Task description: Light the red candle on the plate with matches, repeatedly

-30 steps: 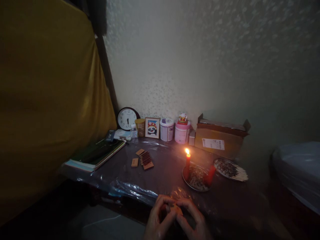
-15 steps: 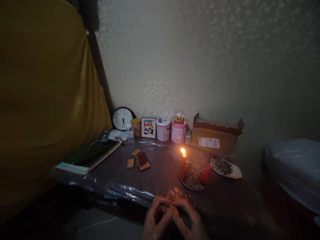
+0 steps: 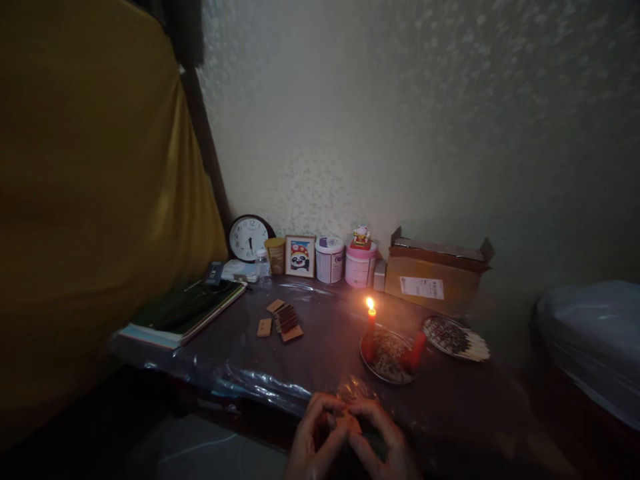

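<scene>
My left hand (image 3: 320, 437) and my right hand (image 3: 377, 437) meet at the table's front edge, thumbs and fingertips pinching a small tan matchbox (image 3: 350, 421) between them. Fingers cover much of the box. Beyond them, a red candle (image 3: 371, 327) burns upright on a round metal plate (image 3: 370, 369). A shorter red candle (image 3: 418, 347), unlit, stands at the plate's right side. Burnt bits cover the plate's middle. Farther left lies a group of similar matchboxes (image 3: 287, 319), several overlapping with dark brown sides showing, and a single matchbox (image 3: 265, 327) apart from them.
A second plate (image 3: 429, 332) holds dark-tipped sticks (image 3: 475, 347) at the right. Along the wall stand a clock (image 3: 249, 239), a framed panda picture (image 3: 300, 257), two tins (image 3: 329, 263) and a cardboard box (image 3: 430, 277). Books (image 3: 185, 317) lie at left beside a yellow curtain (image 3: 100, 200).
The whole view has shifted slightly, so everything sits a little farther right. Both hands keep their pinch on the matchbox, and the table items stay in place.
</scene>
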Tool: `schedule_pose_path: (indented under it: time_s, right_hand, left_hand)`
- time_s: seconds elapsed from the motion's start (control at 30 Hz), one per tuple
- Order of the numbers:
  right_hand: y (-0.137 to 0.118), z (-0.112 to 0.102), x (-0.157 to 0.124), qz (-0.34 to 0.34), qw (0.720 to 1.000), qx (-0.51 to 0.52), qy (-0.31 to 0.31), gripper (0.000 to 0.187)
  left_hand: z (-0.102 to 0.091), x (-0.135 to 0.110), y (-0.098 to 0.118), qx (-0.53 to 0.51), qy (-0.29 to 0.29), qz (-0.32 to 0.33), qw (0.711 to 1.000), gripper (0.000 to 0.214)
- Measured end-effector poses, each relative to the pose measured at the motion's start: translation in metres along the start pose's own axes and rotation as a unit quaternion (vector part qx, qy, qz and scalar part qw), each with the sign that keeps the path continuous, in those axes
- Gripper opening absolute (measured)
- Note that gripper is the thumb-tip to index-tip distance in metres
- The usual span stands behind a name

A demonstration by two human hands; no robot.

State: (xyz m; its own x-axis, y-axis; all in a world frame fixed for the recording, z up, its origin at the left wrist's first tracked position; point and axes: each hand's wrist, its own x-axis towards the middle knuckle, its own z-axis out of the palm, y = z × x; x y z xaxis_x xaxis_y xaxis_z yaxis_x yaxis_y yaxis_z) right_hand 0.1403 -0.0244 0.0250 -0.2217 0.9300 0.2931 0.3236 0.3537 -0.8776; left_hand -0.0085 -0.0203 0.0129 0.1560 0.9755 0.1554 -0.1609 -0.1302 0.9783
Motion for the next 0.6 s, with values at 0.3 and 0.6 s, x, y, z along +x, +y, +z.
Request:
schedule_pose_path:
  time_s: [0.3,0.6]
  right_hand:
    - [-0.005,-0.001,0.001,0.011,1.0,0.002,0.005,0.024]
    - [-0.013,-0.001,0.001,0.025,1.0,0.006,0.004,0.023]
  left_hand:
    - [0.0,0.0,0.002,-0.009,-0.009,-0.005,1.0,0.024]
    - [0.001,0.0,0.003,0.003,0.004,-0.002,1.0,0.025]
